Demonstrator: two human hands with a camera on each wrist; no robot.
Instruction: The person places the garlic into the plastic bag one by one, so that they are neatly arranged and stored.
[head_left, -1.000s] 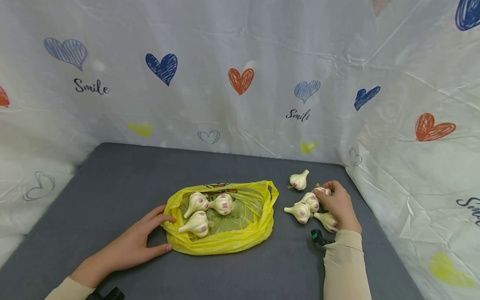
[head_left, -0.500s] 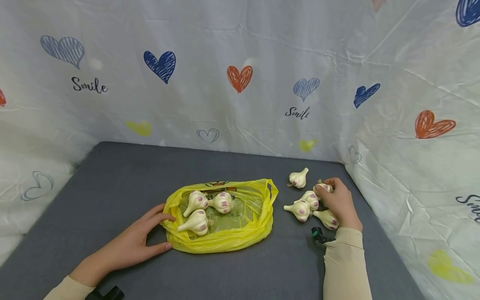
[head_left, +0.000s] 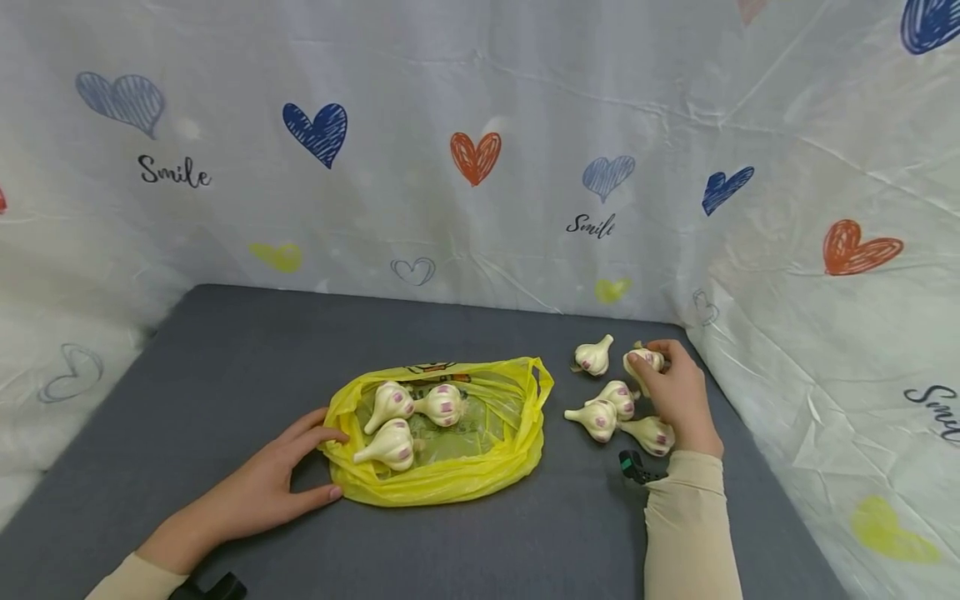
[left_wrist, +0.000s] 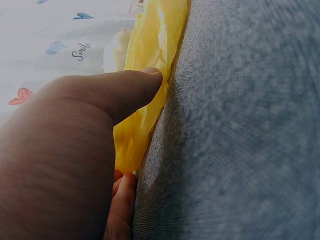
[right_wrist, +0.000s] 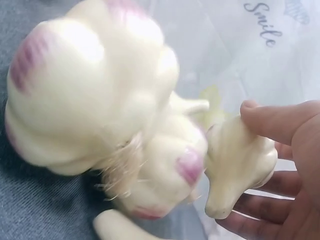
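Observation:
My right hand (head_left: 682,400) pinches a garlic bulb (right_wrist: 237,157) between thumb and fingers, at the right of the table. Its stem points downward in the right wrist view. Just below lie three more bulbs in a cluster, including a front garlic bulb (head_left: 649,435) near the wrist. A separate garlic bulb (head_left: 592,357) sits farther back. My left hand (head_left: 262,479) rests against the left end of a yellow plastic bag (head_left: 457,493), fingertips over its rim, nearly straight thumb (left_wrist: 135,90) on its outer wall. Three bulbs, one a garlic bulb (head_left: 392,446), lie inside the opened bag.
A dark grey cloth covers the table (head_left: 510,546). Behind and on both sides hangs a white curtain (head_left: 525,83) printed with hearts. A black wrist camera (head_left: 637,467) juts out beside the right sleeve, near the loose bulbs.
My right hand has lifted the pinched garlic bulb up and slightly back, apart from the cluster, its stem swinging downward. The left hand and the bag hold their place.

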